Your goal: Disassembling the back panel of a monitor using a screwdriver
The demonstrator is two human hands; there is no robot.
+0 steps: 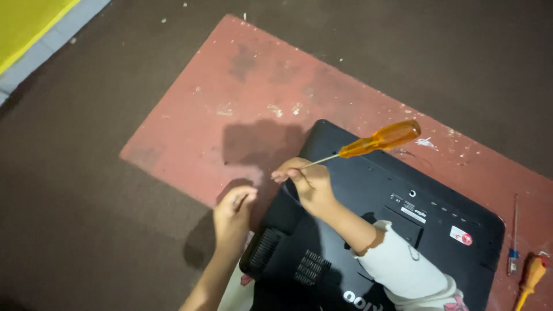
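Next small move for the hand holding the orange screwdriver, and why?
Probably regrip on the handle. The right hand pinches the orange screwdriver by its thin shaft near the tip, with the handle sticking out free over the black casing. The left hand rests at the casing's edge.

- A dark brown floor is spreading across the view.
- A worn red painted patch is showing pale chips.
- A yellow strip is edging the top left corner.

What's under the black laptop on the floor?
The black laptop lies bottom-up on a red mat over the dark floor. Whatever is directly beneath it is covered.
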